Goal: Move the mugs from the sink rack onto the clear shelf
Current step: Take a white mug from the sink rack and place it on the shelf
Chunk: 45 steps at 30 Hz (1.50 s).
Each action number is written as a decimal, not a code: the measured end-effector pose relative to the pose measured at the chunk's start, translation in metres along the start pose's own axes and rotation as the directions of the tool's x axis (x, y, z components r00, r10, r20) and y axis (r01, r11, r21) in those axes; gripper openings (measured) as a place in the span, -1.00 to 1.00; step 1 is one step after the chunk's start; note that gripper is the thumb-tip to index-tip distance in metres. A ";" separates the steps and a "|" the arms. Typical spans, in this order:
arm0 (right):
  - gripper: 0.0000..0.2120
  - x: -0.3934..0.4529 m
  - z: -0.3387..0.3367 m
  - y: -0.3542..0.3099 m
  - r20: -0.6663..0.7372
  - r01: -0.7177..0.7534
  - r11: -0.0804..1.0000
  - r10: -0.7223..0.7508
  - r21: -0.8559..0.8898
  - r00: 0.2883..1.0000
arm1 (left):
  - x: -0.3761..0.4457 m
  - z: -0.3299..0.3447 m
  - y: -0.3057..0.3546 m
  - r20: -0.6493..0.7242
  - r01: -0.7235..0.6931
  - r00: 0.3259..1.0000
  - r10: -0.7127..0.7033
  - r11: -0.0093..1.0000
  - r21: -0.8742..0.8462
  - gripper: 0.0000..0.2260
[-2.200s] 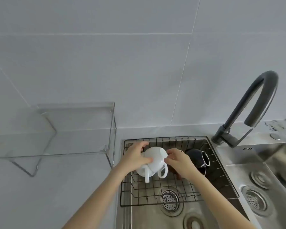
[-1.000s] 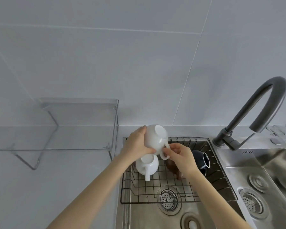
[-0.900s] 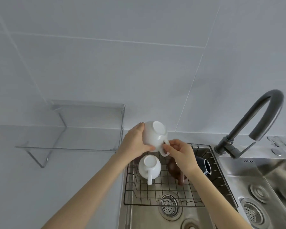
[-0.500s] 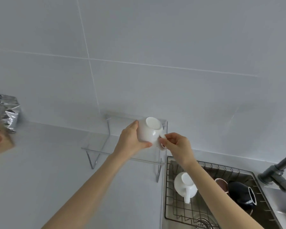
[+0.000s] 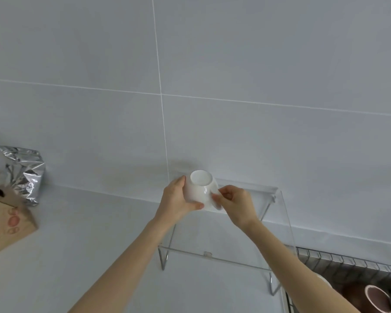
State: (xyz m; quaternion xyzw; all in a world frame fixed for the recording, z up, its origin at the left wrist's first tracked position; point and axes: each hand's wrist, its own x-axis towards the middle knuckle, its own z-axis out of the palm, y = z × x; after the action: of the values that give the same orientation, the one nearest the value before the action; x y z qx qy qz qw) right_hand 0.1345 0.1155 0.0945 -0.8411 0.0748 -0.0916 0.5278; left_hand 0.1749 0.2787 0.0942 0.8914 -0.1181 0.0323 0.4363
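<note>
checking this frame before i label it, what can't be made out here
Head view only:
- White mug: handle hidden behind the right hand; whether it touches the clear shelf yet cannot be told, the left hand covers its lower edge.
- Sink rack: cut off by the right and bottom edges.
- Brown mug: partly cut off by the bottom edge.
- Paper bag: cut by the left edge.
</note>
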 end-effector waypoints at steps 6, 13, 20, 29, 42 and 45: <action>-0.78 0.032 0.021 0.011 0.046 -0.025 1.000 0.025 -0.001 0.999 | 0.029 0.003 -0.028 -0.002 0.022 1.000 -0.022 1.000 0.004 -0.26; -0.89 0.040 0.028 0.022 0.090 -0.005 1.000 0.005 -0.005 0.996 | 0.031 0.008 -0.037 -0.028 0.014 1.000 -0.011 0.996 0.083 -0.27; -0.89 0.039 0.029 0.027 0.086 -0.029 0.999 0.027 0.027 0.996 | 0.027 0.013 -0.037 -0.047 0.021 0.999 -0.016 0.995 0.101 -0.24; -0.58 0.032 0.018 0.023 0.180 -0.140 0.989 0.127 0.057 0.975 | 0.020 0.018 -0.034 -0.055 0.004 0.998 0.004 0.991 0.131 -0.21; -0.80 -0.086 -0.156 0.085 -0.226 -0.215 0.936 0.281 0.277 0.933 | -0.091 0.117 0.105 0.161 -0.450 0.864 0.476 0.876 -0.176 -0.69; -0.85 -0.116 -0.178 0.120 -0.237 -0.326 0.932 0.357 0.159 0.904 | -0.113 0.161 0.119 0.353 -0.443 0.796 0.492 0.870 -0.215 -0.68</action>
State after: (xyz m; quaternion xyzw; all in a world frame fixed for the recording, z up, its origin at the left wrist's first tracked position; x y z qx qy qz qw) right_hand -0.0234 -0.0656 0.0531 -0.7633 0.2846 -0.1122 0.5690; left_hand 0.0298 0.1020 0.0686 0.7939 -0.4223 -0.0492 0.4348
